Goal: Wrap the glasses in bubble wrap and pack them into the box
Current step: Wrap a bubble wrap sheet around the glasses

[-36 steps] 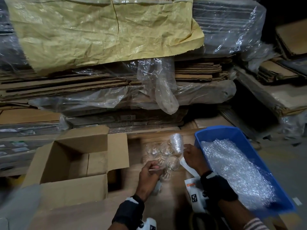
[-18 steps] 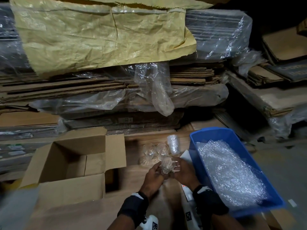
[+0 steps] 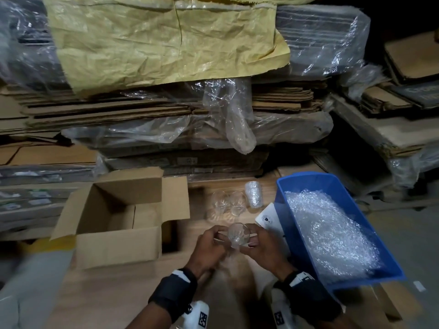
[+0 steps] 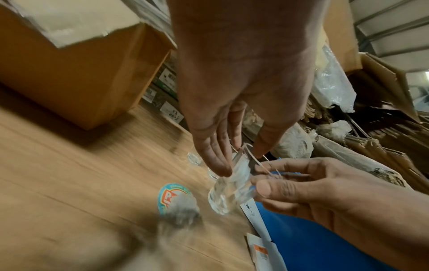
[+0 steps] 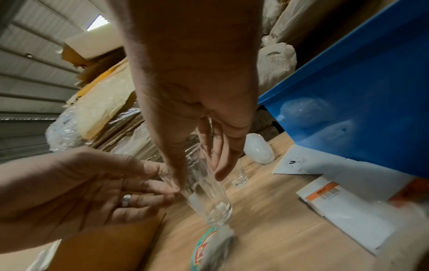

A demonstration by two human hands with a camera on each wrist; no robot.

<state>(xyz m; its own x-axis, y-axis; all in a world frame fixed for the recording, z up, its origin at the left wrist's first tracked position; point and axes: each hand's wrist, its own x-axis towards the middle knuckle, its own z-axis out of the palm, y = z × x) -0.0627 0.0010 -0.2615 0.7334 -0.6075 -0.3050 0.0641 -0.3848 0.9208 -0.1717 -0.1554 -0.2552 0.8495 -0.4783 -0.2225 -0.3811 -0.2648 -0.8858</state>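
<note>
I see the open brown cardboard box [image 3: 114, 217] on the wooden table [image 3: 107, 293]; right of it stands the blue plastic bin [image 3: 308, 184] of bubble wrap [image 3: 327, 231]. Between box and bin, my left hand [image 3: 209, 248] and right hand [image 3: 263, 248] pinch one clear ribbed drinking glass [image 3: 238, 234], bare, above the table. I judge wrapping comes next: one grip must free up and reach into the bin.

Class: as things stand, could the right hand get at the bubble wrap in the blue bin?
Probably not yet: the right hand holds a glass, though the bubble wrap lies uncovered beside it.
</note>
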